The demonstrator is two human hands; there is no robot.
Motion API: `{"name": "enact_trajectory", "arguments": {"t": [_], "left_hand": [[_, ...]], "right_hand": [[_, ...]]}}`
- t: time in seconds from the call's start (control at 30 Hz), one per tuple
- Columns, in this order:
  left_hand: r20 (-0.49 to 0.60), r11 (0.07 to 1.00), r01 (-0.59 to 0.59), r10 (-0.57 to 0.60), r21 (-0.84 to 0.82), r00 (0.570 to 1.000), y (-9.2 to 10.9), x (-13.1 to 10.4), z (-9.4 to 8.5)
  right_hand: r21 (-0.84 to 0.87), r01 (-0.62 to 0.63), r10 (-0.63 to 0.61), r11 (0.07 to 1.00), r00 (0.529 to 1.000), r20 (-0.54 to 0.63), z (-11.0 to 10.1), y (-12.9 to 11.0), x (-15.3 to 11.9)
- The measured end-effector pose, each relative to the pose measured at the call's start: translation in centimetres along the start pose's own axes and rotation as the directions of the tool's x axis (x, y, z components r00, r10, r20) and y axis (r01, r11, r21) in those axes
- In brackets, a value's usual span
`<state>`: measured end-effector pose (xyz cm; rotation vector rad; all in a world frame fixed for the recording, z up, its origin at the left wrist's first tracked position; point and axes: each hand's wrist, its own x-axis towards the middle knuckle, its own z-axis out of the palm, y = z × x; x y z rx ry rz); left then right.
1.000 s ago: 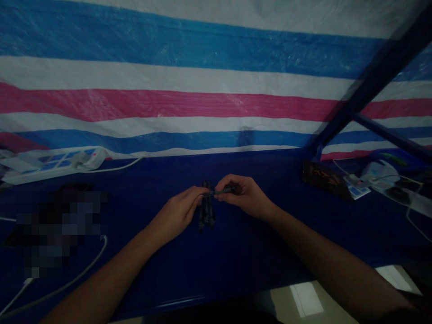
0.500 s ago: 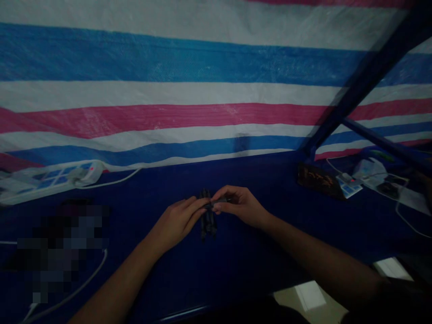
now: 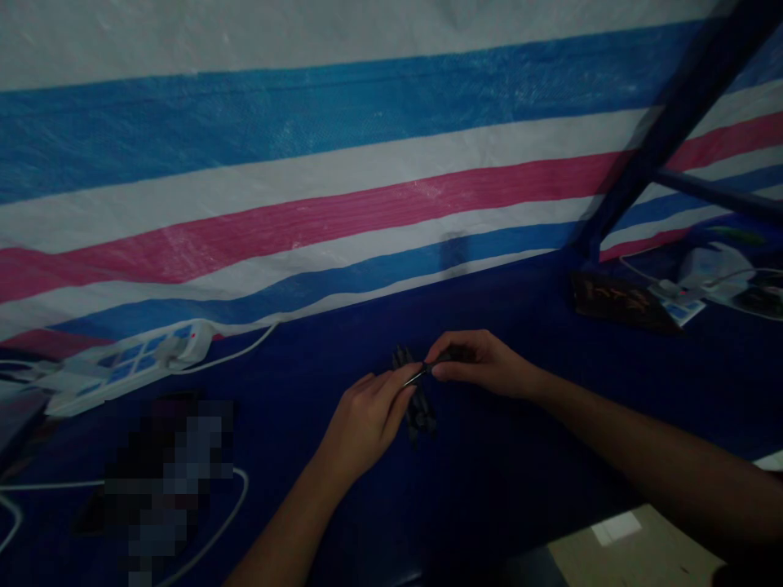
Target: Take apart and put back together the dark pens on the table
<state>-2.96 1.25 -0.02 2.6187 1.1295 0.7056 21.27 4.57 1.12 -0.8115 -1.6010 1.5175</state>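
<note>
Between my two hands is a slim dark pen (image 3: 422, 372), with a thin shiny section showing in the gap. My left hand (image 3: 370, 416) pinches the thin end between thumb and fingers. At the other end, the fingers of my right hand (image 3: 480, 363) close round the thicker dark part, which runs back into the palm. Under the fingertips, several dark pens (image 3: 422, 416) lie side by side on the blue table (image 3: 489, 465). My left hand partly covers them, and their details are hard to make out in the dim light.
A white power strip (image 3: 147, 359) with plugs and cables lies at the back left. Nearer is a blurred-out dark object (image 3: 171, 473) beside a white cable. At the right are a dark box (image 3: 621, 302) and more chargers. A striped sheet (image 3: 367, 187) hangs behind.
My view has shifted and tilted, so hands and pens appear farther right. My hands are slightly farther apart, and a shiny thin section of the pen now shows between them.
</note>
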Motion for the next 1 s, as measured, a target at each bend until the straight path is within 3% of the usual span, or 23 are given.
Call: {"name": "enact_trajectory", "arguments": {"t": [0.17,0.3,0.53,0.77,1.0], "left_hand": [[-0.063,0.999,0.023,-0.026,-0.045,0.998,0.6,0.2,0.3],[-0.019,0.997,0.077,-0.077,0.005,0.997,0.6,0.2,0.3],[0.01,0.987,0.148,-0.148,-0.069,0.989,1.1,0.2,-0.4],[-0.005,0.983,0.121,-0.123,-0.135,0.992,1.4,0.1,-0.7],[-0.033,0.984,0.115,-0.121,-0.136,0.992,1.1,0.3,-0.1]], "right_hand": [[0.004,0.019,-0.019,1.0,0.998,-0.063,0.3,0.4,-0.1],[0.038,0.069,-0.067,0.997,0.995,-0.069,0.4,0.9,0.0],[0.025,0.158,-0.156,0.987,0.986,-0.056,0.2,0.4,0.0],[0.013,0.176,-0.175,0.984,0.982,-0.07,0.2,-0.1,0.0],[0.02,0.165,-0.156,0.986,0.961,-0.229,-0.7,-0.2,0.4]]}}
